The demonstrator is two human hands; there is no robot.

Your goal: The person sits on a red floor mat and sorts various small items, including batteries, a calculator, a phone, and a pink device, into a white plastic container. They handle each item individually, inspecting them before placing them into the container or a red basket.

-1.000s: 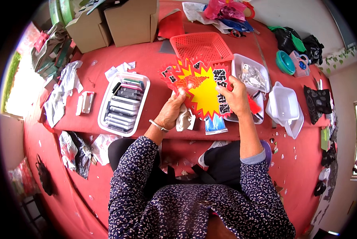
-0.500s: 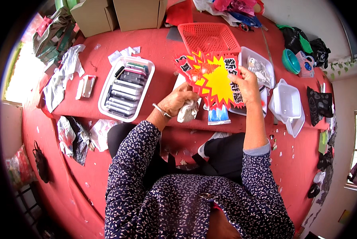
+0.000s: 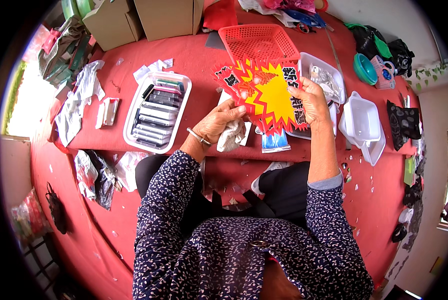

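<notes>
Both hands hold up a fanned stack of star-burst paper tags, yellow in the middle with red jagged edges and black panels. My left hand pinches the stack's lower left edge and also grips a crumpled white cloth; a thin bracelet circles that wrist. My right hand grasps the stack's right side, thumb on the front. The tags hover over the red table, in front of a red mesh basket.
A white tray of dark flat packs lies left of my hands. White tubs and a tray with small parts sit to the right. Cardboard boxes stand at the back. A blue packet lies under the tags. Plastic bags hang at the left.
The tags have spread wider into a fan and risen slightly toward the basket. My left hand shifted along the lower edge; my right hand keeps its hold.
</notes>
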